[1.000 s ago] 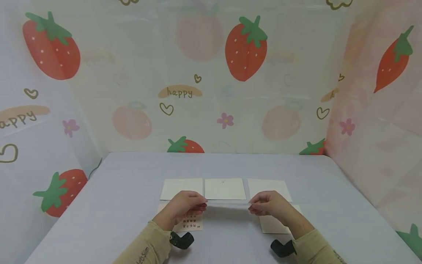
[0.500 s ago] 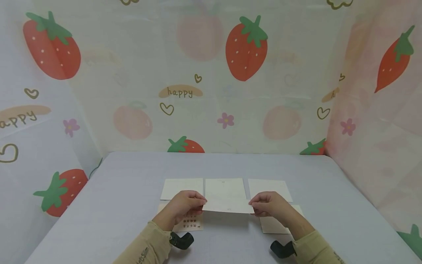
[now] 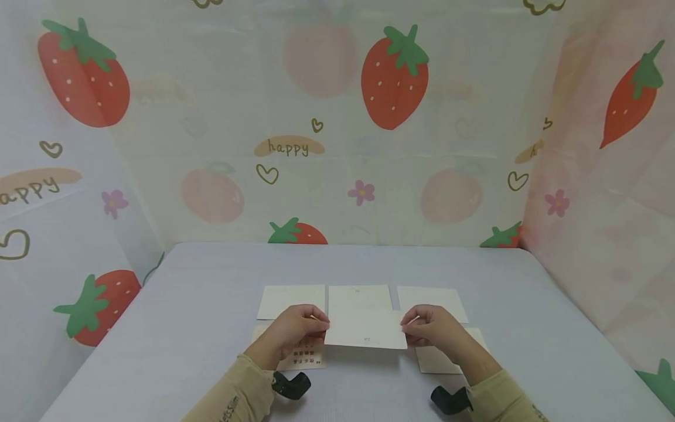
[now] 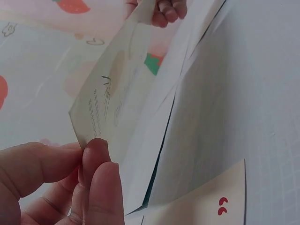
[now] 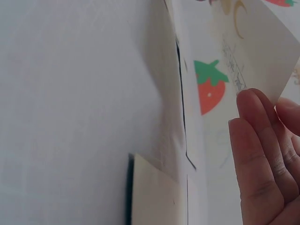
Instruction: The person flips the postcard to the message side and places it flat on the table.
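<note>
A cream card is held up over the table between both hands, its pale face with a tiny mark turned to the head camera. My left hand pinches its left side between thumb and fingers. At the opposite side, the thumb and fingertips of my right hand pinch the card too. The left wrist view shows handwriting-like print on the underside of the card. In the head view the card overlaps the near part of the middle back card.
Pale cards lie back left and back right. Below my left hand lies a card with printed characters; below my right, a plain card. Strawberry-printed curtains surround the white table. Black wrist devices sit at both sleeves.
The held card has tilted from nearly edge-on, so its pale upper face now shows and its near edge sits lower. Both hands have stayed almost in place.
</note>
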Tool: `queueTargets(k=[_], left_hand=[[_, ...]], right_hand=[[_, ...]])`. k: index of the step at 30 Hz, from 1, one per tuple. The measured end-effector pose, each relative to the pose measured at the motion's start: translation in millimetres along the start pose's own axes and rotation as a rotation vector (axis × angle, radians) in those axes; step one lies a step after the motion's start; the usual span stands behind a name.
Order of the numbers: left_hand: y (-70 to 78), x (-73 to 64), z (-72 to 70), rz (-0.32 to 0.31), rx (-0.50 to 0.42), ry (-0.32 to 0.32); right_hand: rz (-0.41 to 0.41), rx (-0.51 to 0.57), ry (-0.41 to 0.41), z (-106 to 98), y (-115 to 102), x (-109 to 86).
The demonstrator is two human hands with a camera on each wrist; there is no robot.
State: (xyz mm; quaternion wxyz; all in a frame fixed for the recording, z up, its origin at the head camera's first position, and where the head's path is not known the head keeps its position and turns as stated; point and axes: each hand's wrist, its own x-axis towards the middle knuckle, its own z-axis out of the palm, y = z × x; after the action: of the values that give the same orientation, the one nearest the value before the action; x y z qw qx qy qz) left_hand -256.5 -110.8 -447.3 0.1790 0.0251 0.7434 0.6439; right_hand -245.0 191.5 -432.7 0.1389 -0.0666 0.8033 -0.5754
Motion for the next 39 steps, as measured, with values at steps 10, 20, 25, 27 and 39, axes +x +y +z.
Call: queueTargets(k=[10,20,25,27,39], left_hand=[[-0.6,-0.9,0.9,-0.007,0.0,-0.006],[-1.9,0.0,4.8,-0.01,0.022,0.006],[-2.4,-0.9,6.7,-0.005,0.079,0.013],[-2.2,-1.7,7.3,0.005,0.124,0.018],[-3.6,-4.4,8.8,0.007,0.173,-0.001]], right_hand=[[0.016,0.005,-0.004,-0.1,1.9,0.1],[0.067,-0.049,0.069,5.3,4.6,1.4],[0.099,-0.062,0.078,7.1,6.3,1.7],[0.108,-0.079,0.086,8.2,7.2,2.1],[0.142,-0.136,0.105,9.8,11.9,2.5]])
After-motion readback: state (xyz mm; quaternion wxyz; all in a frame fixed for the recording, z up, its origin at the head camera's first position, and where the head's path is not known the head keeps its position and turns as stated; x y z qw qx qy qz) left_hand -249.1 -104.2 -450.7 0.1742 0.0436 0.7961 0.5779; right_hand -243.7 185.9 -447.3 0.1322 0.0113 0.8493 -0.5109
